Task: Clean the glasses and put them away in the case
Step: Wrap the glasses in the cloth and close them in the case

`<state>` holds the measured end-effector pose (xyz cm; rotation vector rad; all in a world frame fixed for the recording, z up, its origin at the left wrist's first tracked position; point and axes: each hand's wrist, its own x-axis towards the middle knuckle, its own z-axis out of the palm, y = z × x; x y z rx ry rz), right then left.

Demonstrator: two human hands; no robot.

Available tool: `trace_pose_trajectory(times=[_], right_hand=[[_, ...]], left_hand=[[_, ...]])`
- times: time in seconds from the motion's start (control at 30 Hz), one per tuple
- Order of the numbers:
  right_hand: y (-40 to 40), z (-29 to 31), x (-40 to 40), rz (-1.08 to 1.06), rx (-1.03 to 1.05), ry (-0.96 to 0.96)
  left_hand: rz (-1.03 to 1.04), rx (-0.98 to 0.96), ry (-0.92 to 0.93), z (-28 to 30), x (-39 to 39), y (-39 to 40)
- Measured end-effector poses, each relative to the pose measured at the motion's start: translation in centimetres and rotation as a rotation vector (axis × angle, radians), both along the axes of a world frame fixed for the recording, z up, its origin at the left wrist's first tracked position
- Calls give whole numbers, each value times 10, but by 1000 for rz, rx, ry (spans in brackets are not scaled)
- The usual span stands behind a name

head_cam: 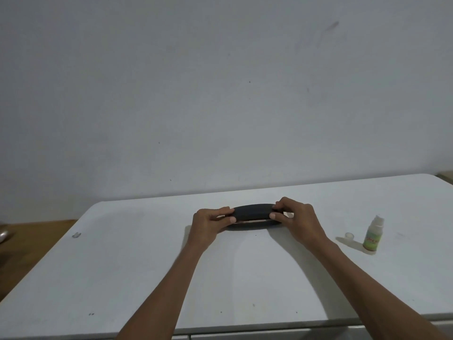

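A black glasses case (253, 212) lies in the middle of the white table (122, 266), its lid nearly down with a thin gap along the front. My left hand (210, 223) grips its left end, thumb on the front edge. My right hand (296, 217) grips its right end, fingers on top. The glasses are not visible; what is inside the case is hidden.
A small cleaning-fluid bottle (373, 234) with a green label stands uncapped at the right, its white cap (349, 235) beside it. A small grey mark or object (76, 234) sits near the table's left edge. The wall rises right behind the table; wooden floor at left.
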<state>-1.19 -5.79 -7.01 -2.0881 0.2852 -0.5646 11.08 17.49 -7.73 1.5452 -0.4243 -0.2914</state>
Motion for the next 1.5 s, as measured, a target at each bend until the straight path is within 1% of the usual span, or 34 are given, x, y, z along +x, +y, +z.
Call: trace_pose_trajectory(times=[0.17, 0.27, 0.33, 0.5, 0.6, 0.67, 0.77, 0.87, 1.03, 1.2, 1.5], right_hand=[[-2, -8, 3, -31, -58, -24], [-7, -7, 5, -38, -138, 34], [-9, -3, 5, -17, -167, 55], [-9, 3, -1, 58, -303, 84], [-3, -2, -4, 60, -258, 106], [-1, -4, -4, 62, -246, 99], [1, -5, -5, 71, -268, 106], [3, -8, -5, 68, -307, 113], [-1, -10, 6, 46, -229, 104], [-10, -6, 36, 38, -181, 83], [-27, -4, 98, 7, -219, 86]], left_hand=[[10, -18, -11, 0, 0, 0], [15, -28, -15, 0, 0, 1], [20, -20, -21, -1, 0, 2], [6, 52, -117, -6, -4, 7], [12, 78, -155, -8, -8, 8], [17, 133, -209, -8, -10, 9], [-11, 216, -287, -8, -12, 10], [-21, 243, -347, -11, -11, 9], [11, 256, -368, -12, -2, 3], [49, 264, -394, -7, 27, -12], [97, 323, -432, -8, 85, -41]])
